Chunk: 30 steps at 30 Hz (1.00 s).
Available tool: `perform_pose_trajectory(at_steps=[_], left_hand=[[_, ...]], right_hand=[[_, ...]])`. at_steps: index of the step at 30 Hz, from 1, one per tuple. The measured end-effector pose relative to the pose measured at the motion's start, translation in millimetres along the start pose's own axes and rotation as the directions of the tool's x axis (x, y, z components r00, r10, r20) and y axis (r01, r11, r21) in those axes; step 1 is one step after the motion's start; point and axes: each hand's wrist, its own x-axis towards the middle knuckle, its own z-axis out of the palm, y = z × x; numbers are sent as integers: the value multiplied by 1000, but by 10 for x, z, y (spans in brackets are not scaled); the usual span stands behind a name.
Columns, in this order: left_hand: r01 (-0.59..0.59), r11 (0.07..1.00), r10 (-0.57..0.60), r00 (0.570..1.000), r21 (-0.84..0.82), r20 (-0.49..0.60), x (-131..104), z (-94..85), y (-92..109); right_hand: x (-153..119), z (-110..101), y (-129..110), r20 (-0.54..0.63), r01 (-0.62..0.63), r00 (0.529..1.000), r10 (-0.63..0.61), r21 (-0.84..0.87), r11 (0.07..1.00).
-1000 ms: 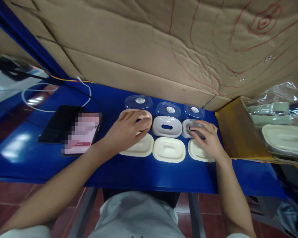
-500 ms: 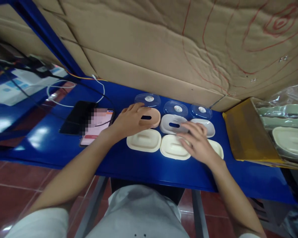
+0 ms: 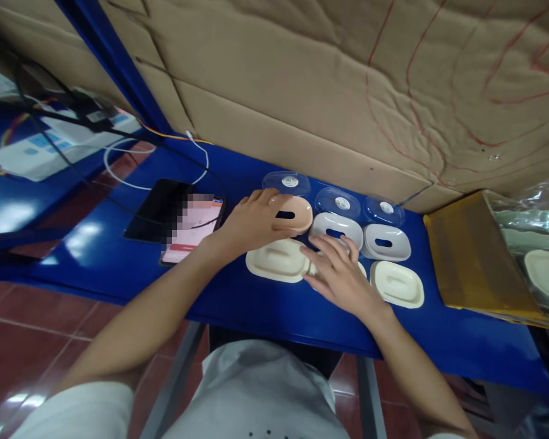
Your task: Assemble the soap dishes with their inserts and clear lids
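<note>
My left hand (image 3: pixel 254 221) has its fingers and thumb around the left end of a peach slotted oval tray (image 3: pixel 302 213). Just below that tray lies a cream oval dish (image 3: pixel 274 261). My right hand (image 3: pixel 341 274), fingers spread, reaches over the middle cream dish and covers most of it; whether it grips the dish is hidden. Behind its fingertips rests a white slotted tray (image 3: pixel 322 223). To the right are a second white slotted tray (image 3: pixel 396 235) and another cream dish (image 3: pixel 398 283).
Three clear lids (image 3: pixel 274 182) with round stickers line the back of the blue table (image 3: pixel 256 311), against a cardboard wall (image 3: pixel 279 110). A phone (image 3: pixel 194 231) and a black flat object (image 3: pixel 158 210) lie left, among cables. An open carton (image 3: pixel 462 256) of plastic parts stands right.
My right hand has moved left from between the middle and right pieces to over the middle cream dish, uncovering the right-hand tray and dish. My left hand stays at the peach tray. The view shifted slightly.
</note>
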Motion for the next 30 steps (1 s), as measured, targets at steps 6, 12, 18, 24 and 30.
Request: perform_pose_trajectory(at_steps=[6, 12, 18, 24, 30], left_hand=[[-14, 1000, 15, 1000, 12, -28, -36, -83, 71], [-15, 999, 14, 1000, 40, 10, -48, -98, 79], [-33, 999, 33, 999, -7, -16, -56, -116, 8], [-128, 987, 125, 991, -94, -39, -430, -139, 84], [-144, 977, 140, 989, -155, -38, -738, -64, 156]], right_hand=[[18, 39, 87, 42, -109, 993, 108, 44, 993], [20, 34, 82, 44, -152, 988, 149, 75, 986], [16, 22, 114, 32, -179, 984, 177, 85, 980], [4, 25, 148, 13, -152, 988, 152, 134, 979], [8, 41, 74, 21, -23, 1000, 20, 162, 986]])
